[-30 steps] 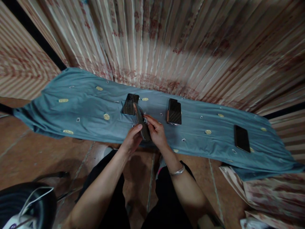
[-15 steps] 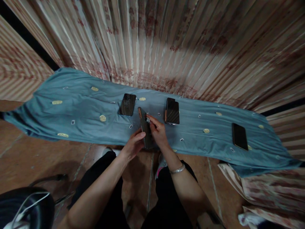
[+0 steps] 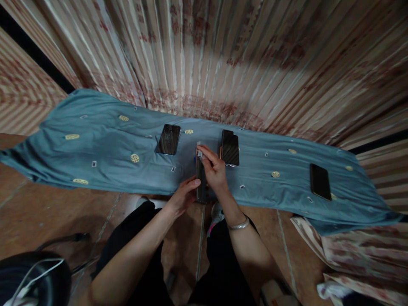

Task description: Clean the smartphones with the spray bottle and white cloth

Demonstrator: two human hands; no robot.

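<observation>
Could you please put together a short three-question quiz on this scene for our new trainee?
1. How many phones lie flat on the blue cloth, apart from the held phone?
2. True or false: the left hand grips the held phone near its lower end.
3. What is on the wrist of the right hand? A) a watch B) a silver bangle C) nothing

Key: 1. At least three: a cracked phone, a phone by the right hand, and a far-right phone. 2. True. 3. B.
</observation>
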